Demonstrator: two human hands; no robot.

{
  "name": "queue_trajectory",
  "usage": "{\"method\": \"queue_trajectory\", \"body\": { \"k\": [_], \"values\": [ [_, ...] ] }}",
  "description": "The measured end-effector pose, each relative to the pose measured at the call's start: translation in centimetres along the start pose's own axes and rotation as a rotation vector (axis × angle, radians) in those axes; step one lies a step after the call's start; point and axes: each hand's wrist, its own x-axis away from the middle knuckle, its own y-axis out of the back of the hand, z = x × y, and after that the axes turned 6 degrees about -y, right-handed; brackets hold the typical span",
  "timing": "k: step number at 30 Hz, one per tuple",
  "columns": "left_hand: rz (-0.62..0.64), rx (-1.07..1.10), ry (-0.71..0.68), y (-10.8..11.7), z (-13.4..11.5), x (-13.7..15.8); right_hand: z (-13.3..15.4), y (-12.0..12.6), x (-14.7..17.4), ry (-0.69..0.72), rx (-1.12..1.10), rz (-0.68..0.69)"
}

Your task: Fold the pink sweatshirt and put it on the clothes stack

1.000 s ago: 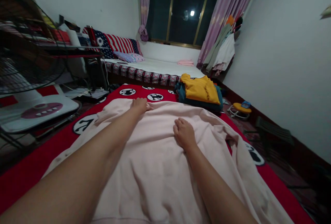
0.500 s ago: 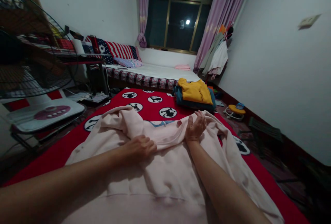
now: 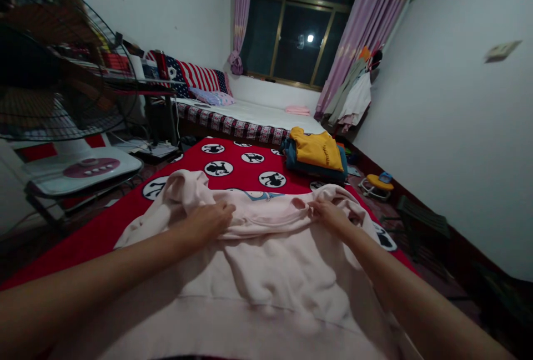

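Presently, a pink sweater (image 3: 270,274) lies on the red blanket (image 3: 244,181), lower centre of the frame.
The left hand (image 3: 214,220) pinches its folded upper part, and the right hand (image 3: 328,213) pinches it farther right, below a yellow shirt (image 3: 318,148).

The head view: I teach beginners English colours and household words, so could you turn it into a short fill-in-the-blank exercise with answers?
1. The left hand and right hand both hold the pale ____ top.
2. The top lies on a ____ cover with white circles.
3. A folded ____ shirt tops the pile.
4. The curtains hang either side of the ____.

Missing words: pink; red; yellow; window.
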Motion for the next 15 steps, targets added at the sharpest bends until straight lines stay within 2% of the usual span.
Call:
{"method": "queue_trajectory", "body": {
  "k": [3,7,11,13,15],
  "values": [
    [0.074,-0.058,0.034,0.4,0.0,0.2,-0.9,0.5,0.6,-0.045,0.112,-0.070],
    [-0.031,-0.176,-0.088,0.7,-0.2,0.9,-1.3,0.5,0.7,-0.016,0.231,-0.171],
    [-0.034,-0.145,-0.139,0.3,0.5,1.7,-1.3,0.4,0.1,-0.082,0.277,-0.071],
    [-0.008,-0.103,-0.105,-0.1,1.0,2.2,-1.6,0.7,-0.1,-0.107,0.290,-0.036],
    [0.005,-0.069,-0.054,-0.5,1.6,2.8,-2.2,1.4,0.1,-0.132,0.297,-0.078]
  ]
}}
